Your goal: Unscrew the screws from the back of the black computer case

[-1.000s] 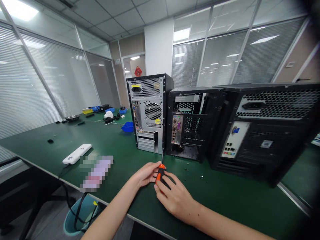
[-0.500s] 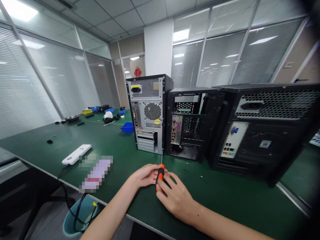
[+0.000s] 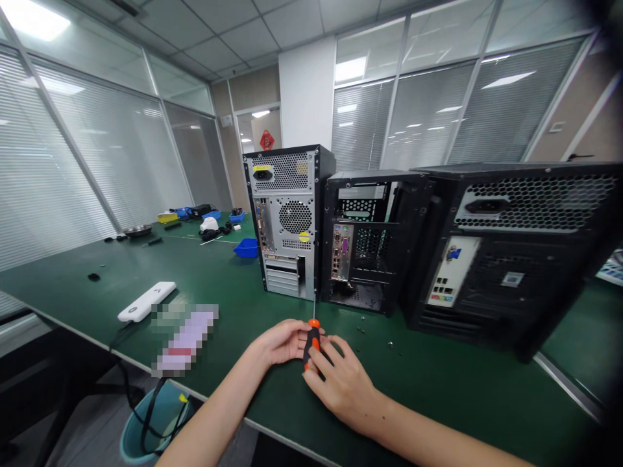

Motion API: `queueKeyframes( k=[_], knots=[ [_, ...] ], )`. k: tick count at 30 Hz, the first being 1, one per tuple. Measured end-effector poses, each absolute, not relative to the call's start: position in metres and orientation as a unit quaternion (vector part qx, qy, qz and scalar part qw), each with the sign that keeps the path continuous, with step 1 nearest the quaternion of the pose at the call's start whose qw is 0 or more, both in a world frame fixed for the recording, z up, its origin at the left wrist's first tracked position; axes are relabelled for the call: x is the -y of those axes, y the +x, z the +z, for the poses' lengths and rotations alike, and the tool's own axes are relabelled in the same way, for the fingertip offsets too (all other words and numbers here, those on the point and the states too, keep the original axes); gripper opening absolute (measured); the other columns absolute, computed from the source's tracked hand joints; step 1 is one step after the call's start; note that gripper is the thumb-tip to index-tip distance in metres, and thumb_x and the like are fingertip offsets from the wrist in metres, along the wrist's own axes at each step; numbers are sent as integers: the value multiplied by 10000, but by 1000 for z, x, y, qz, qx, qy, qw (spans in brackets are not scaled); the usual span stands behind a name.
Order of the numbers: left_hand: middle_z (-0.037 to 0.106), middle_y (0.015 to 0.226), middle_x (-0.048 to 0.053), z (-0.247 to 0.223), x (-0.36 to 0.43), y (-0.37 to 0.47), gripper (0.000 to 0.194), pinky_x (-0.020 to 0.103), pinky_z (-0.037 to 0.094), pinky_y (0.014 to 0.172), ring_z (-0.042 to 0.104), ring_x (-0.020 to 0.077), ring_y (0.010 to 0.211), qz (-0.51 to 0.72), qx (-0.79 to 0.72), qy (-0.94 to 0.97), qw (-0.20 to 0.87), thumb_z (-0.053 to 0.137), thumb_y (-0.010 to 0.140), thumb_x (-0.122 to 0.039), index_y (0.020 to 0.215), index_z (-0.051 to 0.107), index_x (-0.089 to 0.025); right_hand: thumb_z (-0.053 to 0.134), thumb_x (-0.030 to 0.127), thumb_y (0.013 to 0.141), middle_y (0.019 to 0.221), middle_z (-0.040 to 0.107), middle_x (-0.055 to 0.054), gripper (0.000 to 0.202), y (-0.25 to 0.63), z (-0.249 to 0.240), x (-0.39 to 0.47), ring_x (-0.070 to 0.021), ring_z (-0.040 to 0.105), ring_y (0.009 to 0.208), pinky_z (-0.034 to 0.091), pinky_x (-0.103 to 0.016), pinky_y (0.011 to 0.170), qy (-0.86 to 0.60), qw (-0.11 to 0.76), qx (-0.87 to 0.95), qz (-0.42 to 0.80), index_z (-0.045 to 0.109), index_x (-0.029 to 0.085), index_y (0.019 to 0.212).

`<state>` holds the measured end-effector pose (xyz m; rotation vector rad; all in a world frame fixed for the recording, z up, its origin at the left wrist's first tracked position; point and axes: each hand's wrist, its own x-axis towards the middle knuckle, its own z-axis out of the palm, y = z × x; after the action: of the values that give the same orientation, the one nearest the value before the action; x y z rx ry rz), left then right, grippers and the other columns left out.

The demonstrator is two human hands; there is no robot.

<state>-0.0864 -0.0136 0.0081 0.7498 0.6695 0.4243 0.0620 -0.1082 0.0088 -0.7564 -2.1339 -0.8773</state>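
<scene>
An orange and black screwdriver (image 3: 312, 347) points away from me, its thin shaft reaching the lower right corner of the silver-backed computer case (image 3: 285, 220). My left hand (image 3: 286, 342) holds the handle from the left, near its front. From the right, my right hand (image 3: 341, 383) has its thumb and fingers on the rear of the handle. Whether the tip sits in a screw is too small to tell. Several small screws (image 3: 390, 344) lie on the green table (image 3: 438, 402) to the right of my hands.
Right of the silver-backed case stand an open black case (image 3: 360, 243) and a larger black case (image 3: 506, 259). A blue bin (image 3: 246, 248) is behind left. A white power strip (image 3: 146, 301) lies left; a teal bucket (image 3: 134, 421) stands below the table edge.
The screwdriver handle has turned slightly between my hands, showing its orange stripe differently. The view has shifted a little; both hands stay in nearly the same place.
</scene>
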Motion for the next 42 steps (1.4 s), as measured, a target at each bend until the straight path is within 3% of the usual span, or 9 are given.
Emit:
queueKeyframes(
  k=[15, 20, 26, 42],
  knots=[
    [702, 818, 96, 12, 18, -84, 254, 227, 511, 597, 658, 133, 648, 220, -320, 373, 843, 638, 739, -182, 951, 646, -42, 489, 105, 828, 892, 618, -106, 129, 62, -10, 104, -240, 554, 877, 456, -437, 822, -291, 365, 815, -344, 586, 138, 749],
    [695, 810, 97, 14, 20, -84, 256, 220, 520, 596, 662, 134, 649, 228, -315, 381, 839, 680, 728, -190, 935, 649, -43, 407, 85, 847, 957, 628, -128, 222, 62, -7, 106, -267, 567, 934, 471, -449, 818, -275, 375, 815, -345, 625, 126, 867],
    [682, 815, 82, 9, 17, -85, 270, 205, 519, 620, 652, 116, 664, 242, -299, 384, 839, 715, 709, -196, 928, 654, -50, 452, 125, 827, 1030, 630, -153, 213, 63, -6, 107, -304, 549, 1051, 456, -483, 896, -250, 367, 832, -333, 631, 115, 943],
    [640, 678, 33, 11, 19, -83, 333, 168, 435, 476, 581, 79, 527, 271, -328, 390, 817, 787, 633, -289, 857, 666, -74, 419, 157, 842, 1158, 614, -155, 307, 65, -4, 106, -322, 488, 1186, 429, -490, 961, -248, 327, 856, -315, 626, 87, 1057]
  ],
)
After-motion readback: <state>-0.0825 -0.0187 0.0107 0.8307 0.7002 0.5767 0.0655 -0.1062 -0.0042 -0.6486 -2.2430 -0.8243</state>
